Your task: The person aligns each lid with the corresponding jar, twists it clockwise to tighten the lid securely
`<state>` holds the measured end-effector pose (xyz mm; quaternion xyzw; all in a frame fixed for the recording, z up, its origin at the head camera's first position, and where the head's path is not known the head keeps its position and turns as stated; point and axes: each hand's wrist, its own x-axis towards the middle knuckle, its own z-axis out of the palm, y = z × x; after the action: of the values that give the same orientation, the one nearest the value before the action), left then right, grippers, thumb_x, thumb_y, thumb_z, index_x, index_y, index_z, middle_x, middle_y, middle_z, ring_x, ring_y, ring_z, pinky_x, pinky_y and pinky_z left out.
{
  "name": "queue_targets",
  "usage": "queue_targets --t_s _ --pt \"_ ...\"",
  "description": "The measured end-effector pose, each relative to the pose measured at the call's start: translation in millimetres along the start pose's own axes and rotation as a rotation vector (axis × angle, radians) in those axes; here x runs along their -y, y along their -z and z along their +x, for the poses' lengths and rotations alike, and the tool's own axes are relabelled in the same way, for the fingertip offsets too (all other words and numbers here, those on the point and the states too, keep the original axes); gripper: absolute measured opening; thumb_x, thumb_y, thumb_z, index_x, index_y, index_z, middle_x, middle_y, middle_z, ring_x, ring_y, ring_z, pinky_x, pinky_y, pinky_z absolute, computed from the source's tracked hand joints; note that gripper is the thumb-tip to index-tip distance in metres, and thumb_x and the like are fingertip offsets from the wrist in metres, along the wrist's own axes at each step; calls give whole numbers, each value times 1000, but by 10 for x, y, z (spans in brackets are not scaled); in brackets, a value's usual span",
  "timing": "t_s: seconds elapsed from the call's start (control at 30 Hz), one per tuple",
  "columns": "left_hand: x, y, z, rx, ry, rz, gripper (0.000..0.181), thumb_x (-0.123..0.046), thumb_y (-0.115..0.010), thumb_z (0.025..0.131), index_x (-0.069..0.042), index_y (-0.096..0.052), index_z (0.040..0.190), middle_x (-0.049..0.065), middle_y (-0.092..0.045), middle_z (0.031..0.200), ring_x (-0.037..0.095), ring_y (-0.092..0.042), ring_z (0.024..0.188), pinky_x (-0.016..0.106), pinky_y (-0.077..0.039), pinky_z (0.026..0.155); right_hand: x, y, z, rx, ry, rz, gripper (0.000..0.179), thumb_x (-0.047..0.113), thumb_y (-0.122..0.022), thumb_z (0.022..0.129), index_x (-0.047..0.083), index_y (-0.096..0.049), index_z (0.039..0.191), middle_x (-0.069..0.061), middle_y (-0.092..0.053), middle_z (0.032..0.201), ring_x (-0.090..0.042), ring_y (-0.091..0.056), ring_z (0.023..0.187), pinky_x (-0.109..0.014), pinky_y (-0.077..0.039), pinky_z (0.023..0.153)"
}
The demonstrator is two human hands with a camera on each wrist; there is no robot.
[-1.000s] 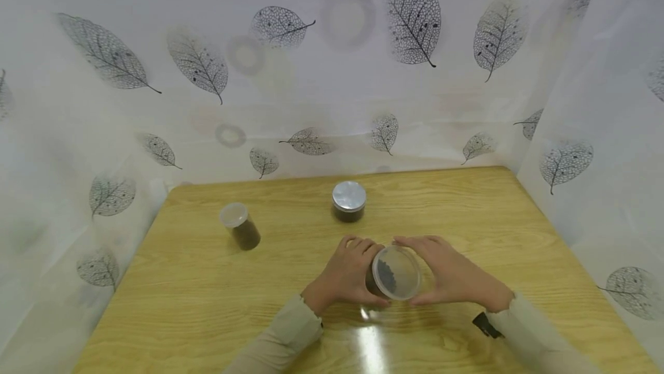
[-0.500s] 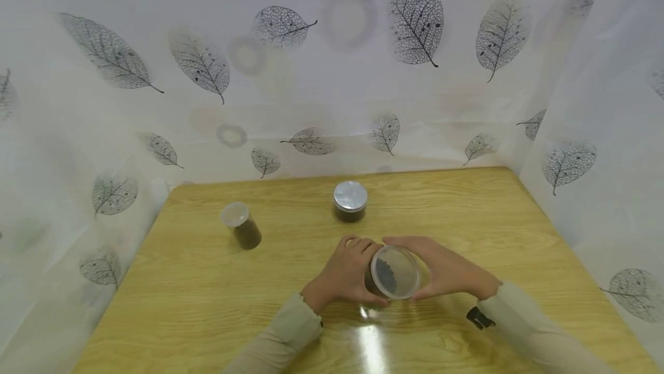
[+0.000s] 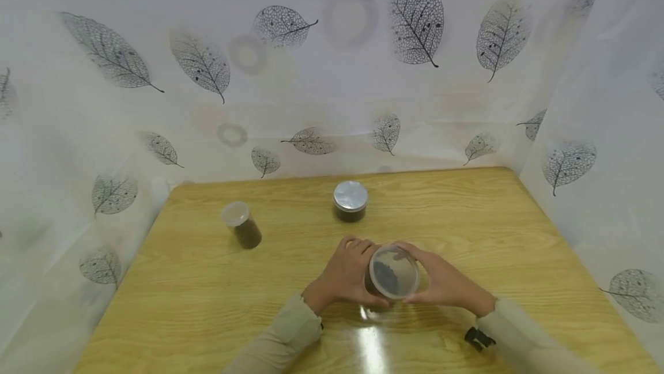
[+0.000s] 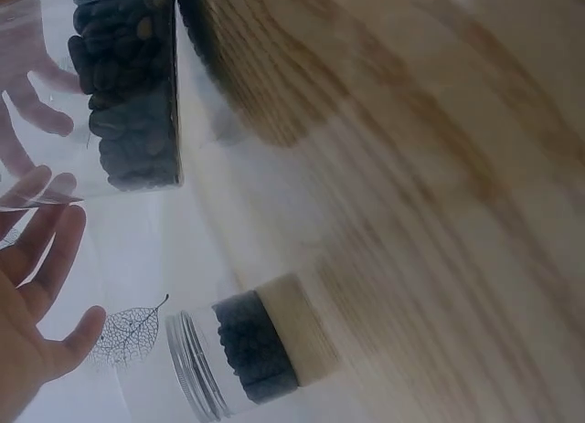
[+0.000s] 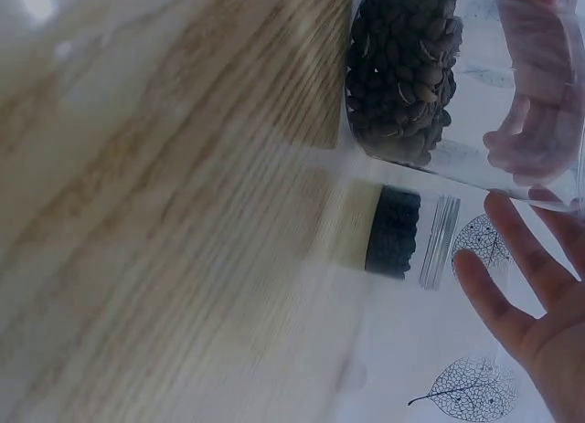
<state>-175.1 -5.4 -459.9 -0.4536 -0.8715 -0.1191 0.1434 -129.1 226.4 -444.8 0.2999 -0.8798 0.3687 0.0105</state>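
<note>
A clear jar [image 3: 386,279] with a translucent round lid [image 3: 399,267] stands near the front of the table, part filled with dark beans [image 5: 402,71]. My left hand [image 3: 347,273] is curled round its left side, thumb in front and fingers behind. On the right, my right hand [image 3: 446,279] grips the lid's edge, fingers at the back and thumb at the front. Fingers of the opposite hand show through the clear wall in both wrist views. In the right wrist view, some right-hand fingers [image 5: 512,300] are spread away from the jar.
A low jar with a silver lid [image 3: 350,196] stands behind the hands, dark beans [image 4: 251,345] inside. Farther left is a narrow jar [image 3: 245,230] with a translucent lid. Leaf-patterned sheets [image 3: 311,97] enclose the wooden table [image 3: 218,305].
My right hand shifts left, then changes its hold around the lid, its back fingers sliding over the rim. My left hand keeps its hold, and the jar stays nearly in place.
</note>
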Motion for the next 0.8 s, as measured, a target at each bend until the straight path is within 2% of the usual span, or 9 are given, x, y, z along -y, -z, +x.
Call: queue_targets --t_s 0.2,0.57,0.8 --pt "2 1 16 5 11 10 96 -79 -70 49 -19 -53 122 -8 -59 108 8 -55 99 35 -39 99 10 -36 -21 -26 5 14 94 32 -85 65 10 -36 142 -9 -54 134 -27 -56 115 -49 -49 91" --pt "-8 23 26 -19 50 6 91 -79 -71 47 -22 -55 117 -9 -59 107 8 -55 100 39 -39 100 38 -106 -22 -97 16 -15 93 33 -85 65 5 -38 140 -9 -55 133 -26 -59 111 -41 -52 86" --pt "-19 6 37 -39 69 12 92 -79 -71 48 -22 -55 118 -9 -60 106 8 -55 101 38 -40 98 38 -107 6 -123 26 -33 96 41 -84 64 11 -37 142 -7 -52 136 -26 -55 117 -47 -50 90"
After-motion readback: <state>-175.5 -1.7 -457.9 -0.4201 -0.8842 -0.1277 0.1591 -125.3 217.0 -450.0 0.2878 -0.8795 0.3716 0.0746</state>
